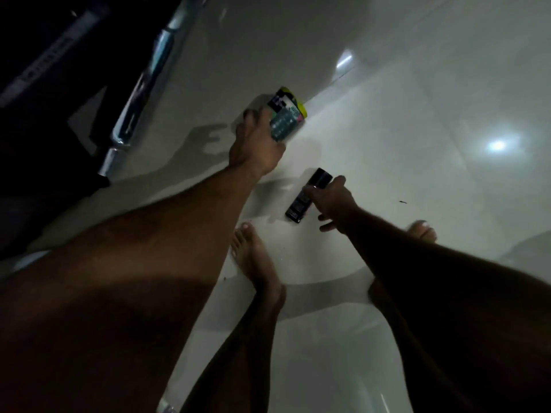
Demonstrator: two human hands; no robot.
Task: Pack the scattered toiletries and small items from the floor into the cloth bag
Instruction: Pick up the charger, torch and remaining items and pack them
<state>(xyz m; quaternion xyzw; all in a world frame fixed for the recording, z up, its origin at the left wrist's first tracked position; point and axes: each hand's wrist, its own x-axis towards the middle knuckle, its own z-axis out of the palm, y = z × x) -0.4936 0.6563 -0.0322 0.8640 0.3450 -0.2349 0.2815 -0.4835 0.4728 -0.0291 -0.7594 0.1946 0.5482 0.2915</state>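
Glossy tiles (387, 114), cylindrical black can (308, 195).

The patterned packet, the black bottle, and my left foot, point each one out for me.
patterned packet (287, 114): head view, on its printed front above the left hand's fingers.
black bottle (319, 177): head view, on its dark upper body above the right hand.
left foot (253, 257): head view, on its top.
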